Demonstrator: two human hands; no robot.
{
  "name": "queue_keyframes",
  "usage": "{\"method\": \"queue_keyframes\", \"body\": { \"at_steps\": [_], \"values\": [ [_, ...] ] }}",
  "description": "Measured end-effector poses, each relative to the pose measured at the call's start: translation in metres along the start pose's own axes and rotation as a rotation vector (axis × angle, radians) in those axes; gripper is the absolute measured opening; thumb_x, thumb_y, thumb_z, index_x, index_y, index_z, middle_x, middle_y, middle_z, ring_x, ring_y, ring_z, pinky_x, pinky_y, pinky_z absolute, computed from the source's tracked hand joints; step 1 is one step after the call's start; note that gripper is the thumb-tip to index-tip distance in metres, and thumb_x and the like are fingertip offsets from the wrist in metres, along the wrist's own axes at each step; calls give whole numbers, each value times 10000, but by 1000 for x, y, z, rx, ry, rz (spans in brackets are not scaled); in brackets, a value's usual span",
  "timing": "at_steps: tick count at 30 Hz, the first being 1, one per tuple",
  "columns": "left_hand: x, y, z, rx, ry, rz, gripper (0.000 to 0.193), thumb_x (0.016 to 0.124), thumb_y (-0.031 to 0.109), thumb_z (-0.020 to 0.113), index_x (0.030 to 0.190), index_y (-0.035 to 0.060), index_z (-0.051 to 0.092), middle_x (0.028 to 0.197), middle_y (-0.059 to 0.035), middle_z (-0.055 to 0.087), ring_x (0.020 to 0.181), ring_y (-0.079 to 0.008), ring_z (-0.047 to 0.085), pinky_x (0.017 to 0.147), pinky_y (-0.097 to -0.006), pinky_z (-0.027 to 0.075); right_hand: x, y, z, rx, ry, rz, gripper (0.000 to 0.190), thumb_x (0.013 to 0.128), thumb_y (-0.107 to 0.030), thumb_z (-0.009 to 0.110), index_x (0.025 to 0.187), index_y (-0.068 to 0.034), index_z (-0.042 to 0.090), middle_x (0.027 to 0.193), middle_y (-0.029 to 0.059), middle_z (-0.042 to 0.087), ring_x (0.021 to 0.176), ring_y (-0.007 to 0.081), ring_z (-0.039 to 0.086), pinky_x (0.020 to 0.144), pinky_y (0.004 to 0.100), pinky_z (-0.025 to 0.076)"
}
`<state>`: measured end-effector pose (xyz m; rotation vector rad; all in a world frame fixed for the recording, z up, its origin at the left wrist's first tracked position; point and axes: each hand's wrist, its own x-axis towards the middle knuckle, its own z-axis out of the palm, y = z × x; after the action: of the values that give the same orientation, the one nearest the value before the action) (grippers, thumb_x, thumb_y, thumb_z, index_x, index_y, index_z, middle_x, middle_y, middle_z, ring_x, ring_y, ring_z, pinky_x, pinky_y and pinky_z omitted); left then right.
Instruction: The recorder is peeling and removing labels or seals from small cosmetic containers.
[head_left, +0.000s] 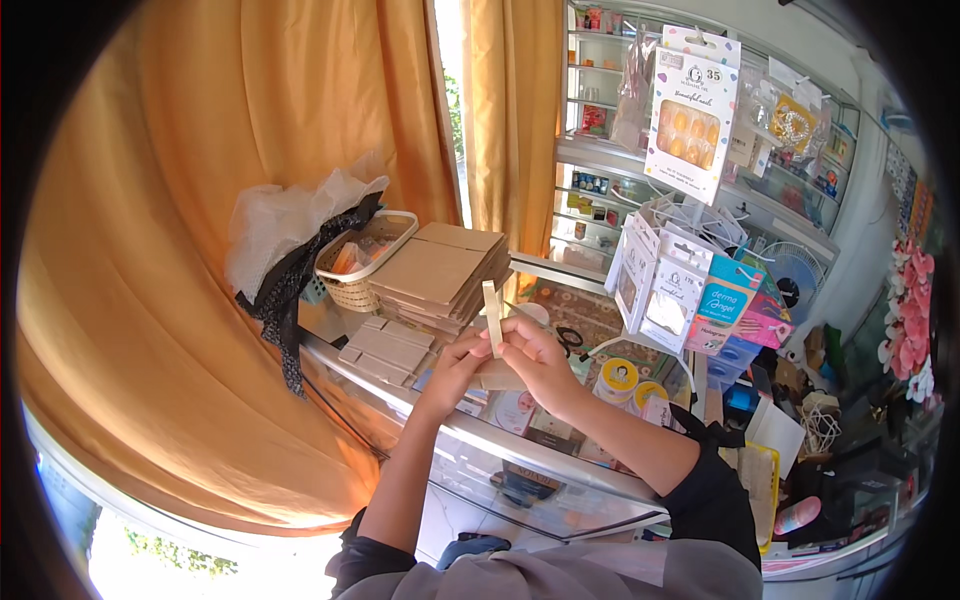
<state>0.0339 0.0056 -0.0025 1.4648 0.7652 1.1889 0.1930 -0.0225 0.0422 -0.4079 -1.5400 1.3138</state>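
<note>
Above the glass display counter (544, 455), my left hand (455, 369) and my right hand (534, 352) meet around a narrow tan strip (491, 311), which looks like cardboard. It stands upright between my fingertips. Just under my hands is a flat piece of brown cardboard (501, 376), partly covered by them. Beyond my left hand rises a stack of flattened cardboard boxes (442, 262). A smaller folded cardboard piece (386, 351) lies nearer, to the left. Black-handled scissors (570, 339) rest to the right of my right hand.
A plastic basket (356, 289) holding packets stands at the back left, beside black and white fabric (300, 232). Yellow-lidded jars (619, 373) are near my right forearm. A wire rack (701, 214) carries nail packages (686, 112). Orange curtains (225, 300) hang on the left.
</note>
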Motion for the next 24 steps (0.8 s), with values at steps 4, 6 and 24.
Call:
{"method": "queue_keyframes", "body": {
  "at_steps": [4,6,24],
  "values": [
    [0,-2,-1,-12,14,-24,234,885,168,509,951,-28,618,1031,-38,543,964,-148,512,864,-270,386,0,0,1,2,-3,0,146,935,-57,435,1051,10,494,958,94,605,964,148,575,882,287,426],
    [1,-4,-3,33,-10,24,227,883,167,506,942,-20,619,1014,-37,540,962,-147,511,866,-270,382,1,0,-2,-44,-10,-1,131,933,-58,438,1030,9,496,931,93,610,942,157,583,874,293,428],
    [3,-10,-4,59,12,66,228,880,131,467,984,-2,620,994,-41,532,934,-154,515,854,-271,388,-1,-11,1,-60,28,92,128,898,-74,461,978,-14,541,812,65,600,819,114,563,795,261,422]
  ]
}}
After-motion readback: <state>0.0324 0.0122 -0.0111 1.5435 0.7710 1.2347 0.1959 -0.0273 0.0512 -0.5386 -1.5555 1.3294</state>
